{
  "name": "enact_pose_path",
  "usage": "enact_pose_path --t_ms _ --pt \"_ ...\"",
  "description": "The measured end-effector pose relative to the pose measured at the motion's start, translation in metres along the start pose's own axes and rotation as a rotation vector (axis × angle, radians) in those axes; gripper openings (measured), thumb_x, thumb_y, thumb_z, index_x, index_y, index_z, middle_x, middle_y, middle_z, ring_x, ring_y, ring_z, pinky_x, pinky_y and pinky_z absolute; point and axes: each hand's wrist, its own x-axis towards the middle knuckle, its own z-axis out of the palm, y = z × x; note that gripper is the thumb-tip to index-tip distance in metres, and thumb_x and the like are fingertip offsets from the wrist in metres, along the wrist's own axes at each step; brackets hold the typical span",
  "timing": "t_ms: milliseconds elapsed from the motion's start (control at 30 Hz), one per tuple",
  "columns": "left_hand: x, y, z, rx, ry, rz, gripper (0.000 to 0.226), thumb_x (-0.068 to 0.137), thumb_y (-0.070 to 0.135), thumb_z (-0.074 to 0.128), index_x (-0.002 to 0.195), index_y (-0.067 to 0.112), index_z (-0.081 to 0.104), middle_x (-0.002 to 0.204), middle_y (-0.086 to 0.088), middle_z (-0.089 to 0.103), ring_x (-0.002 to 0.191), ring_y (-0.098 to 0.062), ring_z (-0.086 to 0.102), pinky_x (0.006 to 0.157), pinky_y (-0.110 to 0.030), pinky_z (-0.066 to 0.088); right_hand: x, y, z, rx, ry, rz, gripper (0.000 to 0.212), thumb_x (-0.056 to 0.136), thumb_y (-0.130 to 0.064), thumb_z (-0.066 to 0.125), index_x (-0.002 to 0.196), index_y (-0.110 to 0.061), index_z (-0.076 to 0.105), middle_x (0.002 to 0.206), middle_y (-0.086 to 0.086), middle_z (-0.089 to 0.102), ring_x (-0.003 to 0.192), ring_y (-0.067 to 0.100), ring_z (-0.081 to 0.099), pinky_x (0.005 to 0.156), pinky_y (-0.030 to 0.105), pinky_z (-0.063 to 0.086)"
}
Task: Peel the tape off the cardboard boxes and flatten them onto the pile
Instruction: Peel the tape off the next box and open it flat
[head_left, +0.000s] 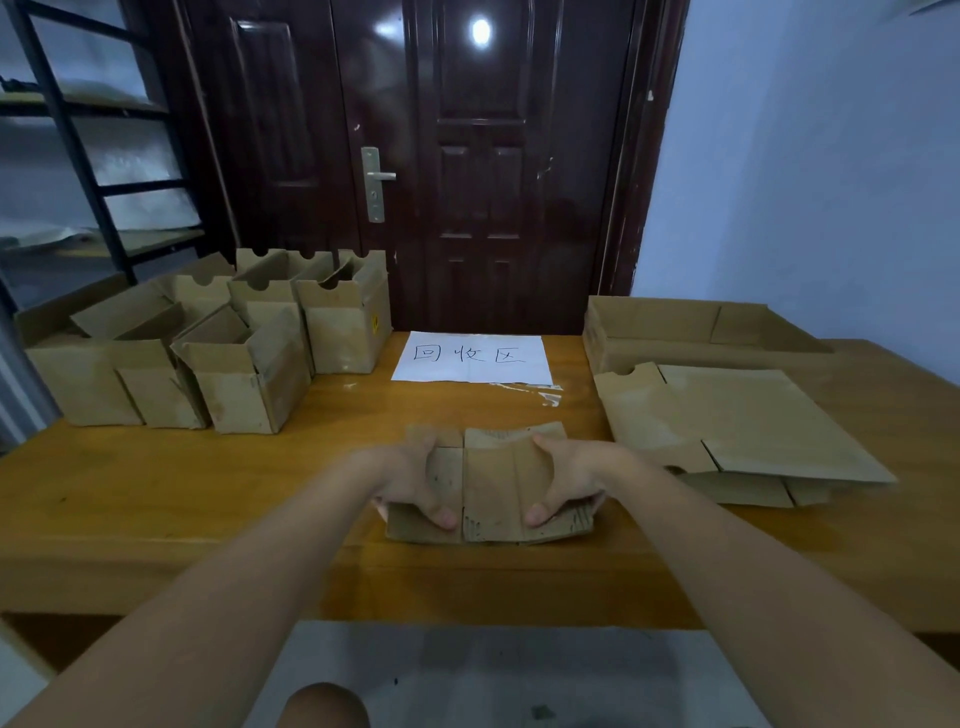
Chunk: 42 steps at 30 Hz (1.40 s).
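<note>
Cardboard box (488, 486), small, at near-centre of wooden table (208, 499), flaps splayed. Left hand (415, 480) and right hand (563, 480) each grip one side, thumbs on near flaps, fingers curled over far edge. Pile of flattened boxes (737, 421) well apart to right. Upright open boxes (208, 343) grouped far left. Paper sign (472, 356) behind, strip of clear tape (545, 392) beside it.

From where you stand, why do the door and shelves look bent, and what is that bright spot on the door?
Head view: the wide-angle lens bows the door and shelf rack near the edges; the spot is lamp glare on glossy paint; the room is dim and soft.
</note>
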Motion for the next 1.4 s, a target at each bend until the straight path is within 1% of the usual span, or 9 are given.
enact_pose_path --t_ms 333,500,567,667,800,967,1133,1300,1400 --pt "-0.002 0.001 0.0 0.018 0.009 0.016 0.097 0.067 0.032 0.096 0.137 0.038 0.03 0.131 -0.003 0.045 0.096 -0.025 0.06 0.056 -0.029 0.059 0.001 0.001 0.001 -0.003 0.011 0.006 0.134 0.067 -0.038 0.093 0.161 -0.039 -0.002 0.163 0.006 0.02 0.136 0.034 0.04 0.066 0.03 0.056" --pt "0.002 -0.001 0.0 0.025 0.013 0.004 0.101 0.064 0.035 0.098 0.138 0.039 0.029 0.134 -0.002 0.043 0.104 -0.027 0.058 0.056 -0.03 0.059 -0.001 0.001 0.003 0.015 0.028 0.011 0.133 0.068 -0.037 0.093 0.161 -0.04 -0.001 0.163 0.006 0.021 0.137 0.035 0.039 0.067 0.031 0.055" --pt "0.003 -0.002 0.0 0.056 0.022 0.012 0.096 0.066 0.036 0.097 0.133 0.04 0.028 0.133 0.0 0.042 0.097 -0.022 0.056 0.054 -0.028 0.058 -0.003 0.0 0.005 0.03 0.043 0.011 0.132 0.068 -0.036 0.093 0.161 -0.041 -0.001 0.163 0.006 0.021 0.137 0.035 0.039 0.072 0.033 0.056" --pt "0.005 -0.002 0.002 0.083 0.035 0.01 0.1 0.068 0.036 0.095 0.143 0.039 0.028 0.125 0.003 0.042 0.093 -0.018 0.054 0.054 -0.027 0.057 -0.008 0.001 0.008 0.058 0.075 0.012 0.132 0.069 -0.035 0.093 0.161 -0.04 -0.002 0.164 0.005 0.021 0.14 0.035 0.037 0.087 0.041 0.057" --pt "0.004 -0.004 0.004 0.084 0.072 -0.007 0.118 0.058 0.046 0.098 0.149 0.04 0.023 0.136 -0.001 0.041 0.109 -0.027 0.056 0.06 -0.03 0.062 -0.017 0.003 0.017 0.118 0.148 -0.016 0.131 0.068 -0.033 0.094 0.162 -0.033 0.003 0.164 0.004 0.023 0.143 0.032 0.035 0.1 0.047 0.053" --pt "-0.003 -0.006 0.009 0.088 0.145 0.024 0.137 0.058 0.049 0.097 0.159 0.036 0.006 0.145 -0.003 0.042 0.115 -0.027 0.055 0.06 -0.028 0.059 -0.026 0.001 0.023 0.06 0.235 -0.038 0.128 0.063 -0.044 0.095 0.161 -0.027 0.014 0.159 0.009 0.03 0.142 0.033 0.036 0.114 0.052 0.039" --pt "-0.01 0.011 -0.002 0.153 0.303 0.057 0.156 0.048 0.058 0.097 0.162 0.032 -0.007 0.155 -0.008 0.034 0.135 -0.032 0.042 0.101 -0.045 0.053 -0.047 -0.006 -0.003 -0.017 0.297 -0.047 0.111 0.068 -0.043 0.092 0.155 -0.027 0.025 0.149 0.01 0.034 0.131 0.033 0.045 0.109 0.049 0.043" --pt "-0.018 0.052 -0.021 -0.009 0.389 0.235 0.144 0.057 0.047 0.098 0.163 0.027 0.002 0.144 -0.004 0.041 0.119 -0.023 0.044 0.093 -0.035 0.047 -0.078 0.008 -0.058 -0.034 0.439 -0.058 0.12 0.067 -0.045 0.092 0.16 -0.029 0.018 0.149 0.01 0.032 0.129 0.034 0.046 0.108 0.051 0.045" --pt "-0.014 0.093 -0.021 -0.047 0.455 0.313 0.141 0.057 0.052 0.097 0.163 0.023 0.009 0.143 -0.004 0.044 0.116 -0.022 0.047 0.09 -0.036 0.049 -0.1 0.03 -0.091 0.011 0.531 -0.027 0.115 0.07 -0.04 0.091 0.16 -0.029 0.02 0.142 0.01 0.028 0.118 0.034 0.05 0.103 0.049 0.05"
